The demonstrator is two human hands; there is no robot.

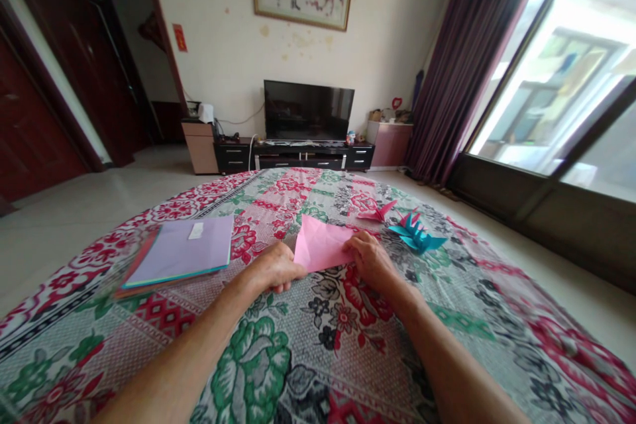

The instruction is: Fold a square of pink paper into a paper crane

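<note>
A pink sheet of paper [322, 244] with faint creases is held between my two hands, just above or on the patterned tablecloth. My left hand [277, 266] pinches its lower left corner, thumb on top and the other fingers curled. At the paper's right edge, my right hand [370, 258] grips it with bent fingers; the fingertips cover that side. Beyond my right hand lie a blue folded paper crane [420, 238] and a pink folded paper crane [380, 212], with more pink folded paper partly hidden behind the blue one.
A stack of coloured paper [183, 252], lilac on top with a small white label, lies left of my left hand. The round table wears a flowered tablecloth [253, 364]. Across the room stand a television [309, 111] and a low cabinet; a window [561, 79] is at right.
</note>
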